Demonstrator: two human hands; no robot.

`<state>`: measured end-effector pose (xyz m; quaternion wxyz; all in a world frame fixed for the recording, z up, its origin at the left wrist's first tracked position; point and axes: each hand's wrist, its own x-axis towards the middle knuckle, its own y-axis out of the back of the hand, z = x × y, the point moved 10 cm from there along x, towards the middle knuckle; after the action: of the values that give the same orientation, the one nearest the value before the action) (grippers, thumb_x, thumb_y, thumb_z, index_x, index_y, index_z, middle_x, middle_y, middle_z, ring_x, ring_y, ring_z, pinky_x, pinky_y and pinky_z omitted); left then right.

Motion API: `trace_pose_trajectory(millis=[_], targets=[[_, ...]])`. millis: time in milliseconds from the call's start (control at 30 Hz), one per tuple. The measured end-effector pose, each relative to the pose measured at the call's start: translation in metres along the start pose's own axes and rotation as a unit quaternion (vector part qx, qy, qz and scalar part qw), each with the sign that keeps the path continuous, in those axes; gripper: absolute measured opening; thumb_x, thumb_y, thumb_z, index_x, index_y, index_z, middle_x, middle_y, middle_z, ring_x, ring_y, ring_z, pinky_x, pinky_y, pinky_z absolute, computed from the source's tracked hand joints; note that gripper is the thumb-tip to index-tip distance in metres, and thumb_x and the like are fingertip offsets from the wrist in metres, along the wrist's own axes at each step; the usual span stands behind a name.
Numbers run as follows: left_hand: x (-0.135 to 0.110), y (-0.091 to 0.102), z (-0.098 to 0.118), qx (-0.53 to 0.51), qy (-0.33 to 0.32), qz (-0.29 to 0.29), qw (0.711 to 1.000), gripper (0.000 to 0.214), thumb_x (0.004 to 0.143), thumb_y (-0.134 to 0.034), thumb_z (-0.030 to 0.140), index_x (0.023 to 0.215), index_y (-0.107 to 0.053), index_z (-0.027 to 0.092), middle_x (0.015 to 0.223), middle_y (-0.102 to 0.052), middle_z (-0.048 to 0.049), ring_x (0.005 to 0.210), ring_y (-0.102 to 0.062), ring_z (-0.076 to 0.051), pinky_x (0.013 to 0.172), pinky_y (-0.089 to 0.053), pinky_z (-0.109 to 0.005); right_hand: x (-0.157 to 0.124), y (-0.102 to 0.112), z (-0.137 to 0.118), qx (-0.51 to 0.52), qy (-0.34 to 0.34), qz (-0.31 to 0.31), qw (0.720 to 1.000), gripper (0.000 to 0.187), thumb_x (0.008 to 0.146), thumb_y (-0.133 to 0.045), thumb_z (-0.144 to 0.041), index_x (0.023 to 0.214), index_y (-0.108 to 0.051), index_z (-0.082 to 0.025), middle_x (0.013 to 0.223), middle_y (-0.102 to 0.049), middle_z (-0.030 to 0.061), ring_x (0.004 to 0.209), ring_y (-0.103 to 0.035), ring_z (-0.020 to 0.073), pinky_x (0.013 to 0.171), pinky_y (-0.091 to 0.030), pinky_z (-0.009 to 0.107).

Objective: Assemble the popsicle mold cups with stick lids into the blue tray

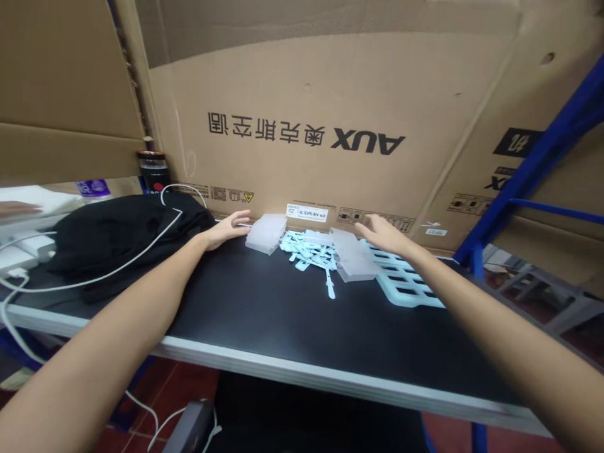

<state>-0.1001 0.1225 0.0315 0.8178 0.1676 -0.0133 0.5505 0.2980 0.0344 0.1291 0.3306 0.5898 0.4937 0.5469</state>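
My left hand lies at the left side of a stack of frosted, see-through plastic pieces. Its fingers are stretched out and hold nothing; the fingertips are at or close to the stack's edge. My right hand is over the back of a second frosted plastic stack, thumb apart from the fingers, with nothing seen in its grip. Between the two stacks lies a heap of small light-blue plastic strips. One light-blue strip sticks out toward me. A light-blue slotted plastic rack sits partly under my right forearm.
A large cardboard box walls off the back of the black table. On the left are a black cloth bag, white cables, a dark jar and another person's hand. A blue metal frame rises at right.
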Motion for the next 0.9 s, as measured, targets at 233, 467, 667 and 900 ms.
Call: trace_pose_trajectory(millis=[233,467,667,900], targets=[[-0.007,-0.010,0.002,0.071,-0.019,-0.010,0.997,0.125,0.062,-0.085,0.041,0.157,-0.005,0.026,0.156,-0.026,-0.0264,0.146,-0.026,-0.038,0.114,-0.027,-0.060,-0.093,-0.032,0.047,-0.006,-0.001,-0.125,0.992,0.102,0.081,-0.040,-0.079,0.158,-0.008,-0.020,0.163,-0.017,0.0115,0.147,-0.017,0.0371,0.120,-0.018,0.054],[-0.022,-0.046,0.016,0.260,-0.107,-0.025,0.959,0.129,0.068,-0.078,0.054,0.155,0.011,0.021,0.156,-0.027,-0.0254,0.146,-0.026,-0.039,0.115,-0.024,-0.061,-0.096,-0.056,0.002,-0.074,0.030,-0.131,0.988,0.104,0.083,-0.043,-0.071,0.158,0.001,-0.014,0.158,-0.026,0.0195,0.145,-0.021,0.0426,0.114,0.003,0.069],[-0.015,-0.095,0.049,0.433,-0.147,0.015,0.889,0.102,0.079,-0.061,0.065,0.156,-0.008,0.024,0.160,-0.024,-0.0168,0.145,-0.024,-0.043,0.115,-0.019,-0.064,-0.081,-0.062,-0.028,-0.076,0.029,-0.141,0.987,0.092,0.086,-0.042,-0.067,0.153,-0.020,-0.008,0.145,-0.046,0.0242,0.134,-0.043,0.0404,0.110,-0.032,0.054],[-0.012,-0.159,0.072,0.491,-0.160,-0.032,0.856,0.078,0.087,-0.048,0.037,0.155,-0.013,0.021,0.158,-0.030,-0.0138,0.144,-0.028,-0.037,0.115,-0.023,-0.060,-0.063,-0.064,-0.073,-0.046,0.074,-0.151,0.985,0.079,0.087,-0.046,-0.066,0.145,-0.035,-0.012,0.129,-0.061,0.0206,0.115,-0.060,0.0353,0.088,-0.047,0.040]])
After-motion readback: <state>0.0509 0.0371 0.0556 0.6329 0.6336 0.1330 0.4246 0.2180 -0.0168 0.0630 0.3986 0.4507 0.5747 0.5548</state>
